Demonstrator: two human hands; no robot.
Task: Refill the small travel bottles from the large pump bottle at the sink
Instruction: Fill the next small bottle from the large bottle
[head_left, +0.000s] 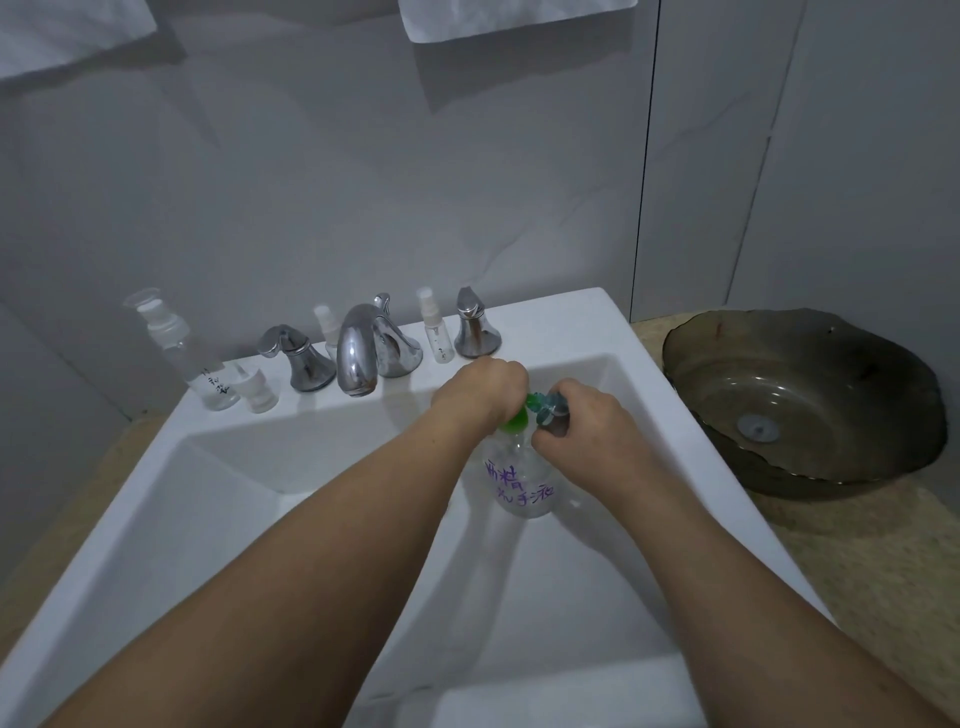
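over the sink (649, 364) my left hand (480, 392) grips the green pump (517, 422); my right hand (584, 426) pinches the pump bottle (522, 480) neck.

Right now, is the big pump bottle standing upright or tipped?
Roughly upright over the sink: the pump bottle has its green pump on top, under the left hand, the right hand alongside.

Pump bottle (522, 483), clear, under my hands: purple handwritten Chinese in two lines, the lower reading roughly "洗手液", the upper only partly legible, perhaps "精". Tall bottle (200, 364) on the sink ledge: dark handwriting, illegible. Small spray bottle (439, 338): tiny marks, unreadable.
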